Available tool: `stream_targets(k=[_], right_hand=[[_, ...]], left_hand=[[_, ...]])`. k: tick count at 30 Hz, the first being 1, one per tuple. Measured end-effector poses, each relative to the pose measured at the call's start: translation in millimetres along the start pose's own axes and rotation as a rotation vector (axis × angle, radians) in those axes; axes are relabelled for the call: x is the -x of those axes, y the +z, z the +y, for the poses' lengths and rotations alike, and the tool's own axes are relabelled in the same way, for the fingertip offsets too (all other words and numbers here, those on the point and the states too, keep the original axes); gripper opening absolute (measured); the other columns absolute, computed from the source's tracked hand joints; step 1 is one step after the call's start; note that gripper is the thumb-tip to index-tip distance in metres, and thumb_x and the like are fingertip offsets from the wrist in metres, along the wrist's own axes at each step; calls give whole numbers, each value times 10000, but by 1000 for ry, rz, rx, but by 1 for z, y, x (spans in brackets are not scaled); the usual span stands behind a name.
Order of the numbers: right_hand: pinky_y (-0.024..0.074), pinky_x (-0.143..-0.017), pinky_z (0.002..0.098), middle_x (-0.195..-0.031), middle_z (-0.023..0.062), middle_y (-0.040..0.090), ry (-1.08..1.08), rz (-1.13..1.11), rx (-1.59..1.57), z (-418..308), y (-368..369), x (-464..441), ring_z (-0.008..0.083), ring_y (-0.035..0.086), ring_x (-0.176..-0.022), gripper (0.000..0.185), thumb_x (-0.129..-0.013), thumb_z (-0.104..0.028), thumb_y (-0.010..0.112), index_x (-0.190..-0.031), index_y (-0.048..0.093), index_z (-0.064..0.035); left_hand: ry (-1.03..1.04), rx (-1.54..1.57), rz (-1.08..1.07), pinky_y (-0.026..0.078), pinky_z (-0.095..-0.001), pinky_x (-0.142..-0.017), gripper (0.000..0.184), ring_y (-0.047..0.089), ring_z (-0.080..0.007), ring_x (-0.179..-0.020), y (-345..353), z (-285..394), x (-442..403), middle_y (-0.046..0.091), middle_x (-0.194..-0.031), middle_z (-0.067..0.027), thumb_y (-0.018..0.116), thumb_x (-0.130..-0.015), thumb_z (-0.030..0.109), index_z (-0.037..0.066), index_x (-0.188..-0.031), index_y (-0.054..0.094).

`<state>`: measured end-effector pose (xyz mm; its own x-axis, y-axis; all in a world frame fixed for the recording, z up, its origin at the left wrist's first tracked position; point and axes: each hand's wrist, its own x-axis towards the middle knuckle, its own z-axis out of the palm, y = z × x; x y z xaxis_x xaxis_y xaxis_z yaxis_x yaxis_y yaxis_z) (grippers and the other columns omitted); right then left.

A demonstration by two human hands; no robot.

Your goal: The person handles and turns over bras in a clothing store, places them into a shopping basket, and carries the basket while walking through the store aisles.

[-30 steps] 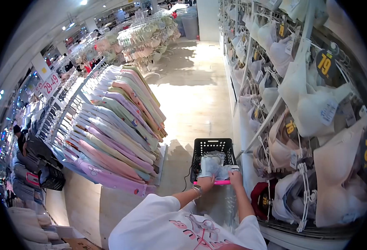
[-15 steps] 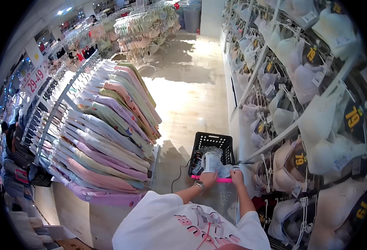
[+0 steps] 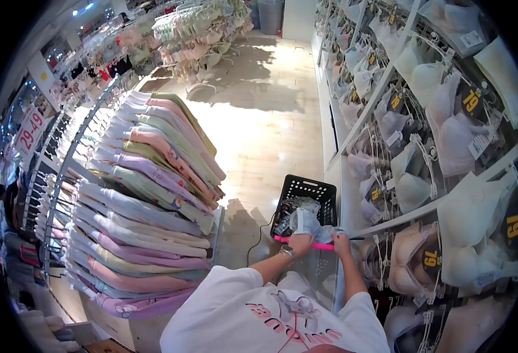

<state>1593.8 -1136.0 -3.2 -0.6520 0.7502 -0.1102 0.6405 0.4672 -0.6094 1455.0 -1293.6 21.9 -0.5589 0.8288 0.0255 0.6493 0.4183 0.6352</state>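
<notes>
A black plastic basket (image 3: 309, 187) with a pink front edge (image 3: 323, 246) is in front of my body, above the floor. Inside it lie a pale bra (image 3: 304, 220) and several items in clear wrapping (image 3: 299, 206). My left hand (image 3: 300, 242), with a bracelet at the wrist, is closed at the basket's near edge against the pale bra. At the near right corner my right hand (image 3: 341, 242) is closed on the pale fabric's right end. A thin dark cord hangs at the basket's left side.
A rack of hanging pastel garments (image 3: 147, 217) stands close on the left. Bras on hangers (image 3: 412, 176) with price tags fill the wall rack on the right. A pale wood floor (image 3: 259, 135) runs ahead between them, towards another rack (image 3: 197, 35) and a grey bin (image 3: 269, 16).
The view has shifted forward along the aisle, and the racks slide down and outward. The basket has turned slightly in view. Both hands stay at its near edge.
</notes>
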Motion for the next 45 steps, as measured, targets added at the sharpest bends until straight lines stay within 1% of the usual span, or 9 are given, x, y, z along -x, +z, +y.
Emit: stream_targets(k=[4, 7, 11, 17, 20, 26, 29, 43, 45], right_hand=[[385, -552, 481, -619, 286, 516, -52, 25, -38, 2, -3, -33, 414, 539, -569, 489, -848, -363, 570, -642, 561, 81], [376, -533, 473, -597, 283, 502, -81, -4, -99, 8, -3, -63, 390, 524, -525, 491, -846, -355, 576, -631, 550, 86], [378, -515, 465, -585, 269, 510, -96, -46, -110, 12, -8, -108, 374, 545, -520, 485, -846, -343, 572, -608, 548, 79], [395, -543, 474, -601, 263, 535, -143, -60, -127, 0, -22, -178, 399, 562, -568, 468, -839, -345, 569, -619, 568, 68], [398, -558, 479, -612, 265, 539, -169, -74, -102, -2, -24, -215, 409, 557, -580, 460, -833, -347, 570, -628, 575, 65], [421, -595, 488, -643, 263, 563, -131, -57, -68, -1, -23, -284, 414, 579, -633, 458, -826, -354, 566, -635, 585, 61], [447, -689, 516, -768, 281, 594, -95, -116, -55, -16, -31, -314, 446, 585, -766, 461, -842, -393, 528, -702, 630, 34], [441, -635, 481, -694, 260, 592, -130, -104, -74, -55, 3, -446, 414, 604, -692, 470, -807, -412, 556, -718, 633, 43], [442, -638, 480, -695, 257, 595, -102, -99, -64, -64, 11, -462, 410, 607, -695, 467, -807, -412, 558, -720, 635, 40]], left_hand=[[0, -23, 16, 470, -491, -549, 456, 602, -378, -565, -3, -1, -30, 595, -608, -201, 421, -916, 351, 31, -675, 640], [-86, -67, -202, 469, -486, -541, 437, 604, -370, -573, -13, 4, -57, 593, -614, -199, 434, -908, 350, 31, -688, 636], [-99, -50, 5, 468, -485, -531, 446, 592, -374, -543, -1, 3, -94, 590, -596, -189, 439, -903, 354, 34, -656, 629], [-175, -66, -4, 465, -493, -520, 440, 572, -399, -525, 5, 0, -150, 578, -590, -203, 425, -906, 345, 16, -679, 609], [-172, -86, 170, 471, -491, -517, 448, 585, -380, -528, 11, -2, -178, 585, -584, -190, 417, -907, 344, 33, -652, 617], [-211, -119, 182, 468, -484, -486, 450, 574, -385, -504, 7, 1, -237, 581, -574, -190, 417, -910, 348, 36, -647, 606], [-232, -132, 214, 468, -482, -489, 425, 577, -386, -519, 4, -1, -261, 585, -589, -189, 432, -906, 340, 35, -667, 606], [-153, -175, 369, 445, -470, -461, 429, 553, -364, -470, -27, -63, -376, 573, -554, -173, 429, -902, 340, 49, -637, 599], [-135, -179, 296, 450, -473, -471, 430, 559, -366, -481, -35, -75, -392, 573, -554, -174, 429, -902, 338, 46, -639, 604]])
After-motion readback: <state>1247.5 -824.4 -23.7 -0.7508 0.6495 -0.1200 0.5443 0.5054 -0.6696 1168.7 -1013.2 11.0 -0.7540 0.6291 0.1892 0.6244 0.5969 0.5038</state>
